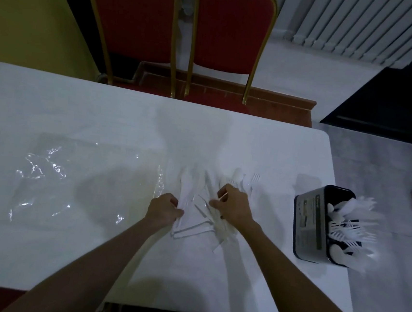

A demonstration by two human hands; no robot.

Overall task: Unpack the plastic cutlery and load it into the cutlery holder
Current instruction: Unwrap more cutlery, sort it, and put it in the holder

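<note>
A loose pile of white plastic cutlery [202, 206] lies on the white table [103, 110], with forks, spoons and knives fanned out. My left hand [163, 208] grips the handles at the pile's left side. My right hand [234, 204] is closed on several pieces at the pile's right side. A dark cutlery holder [312, 221] stands at the table's right edge, packed with white forks and spoons that stick out toward the right. Empty clear plastic packaging [71, 180] lies flat on the table to the left of the pile.
Two red chairs with gold frames [226, 39] stand behind the far edge of the table. The holder sits close to the table's right edge. A white radiator [363, 27] lines the back wall, and a dark cabinet [393, 103] is at the right.
</note>
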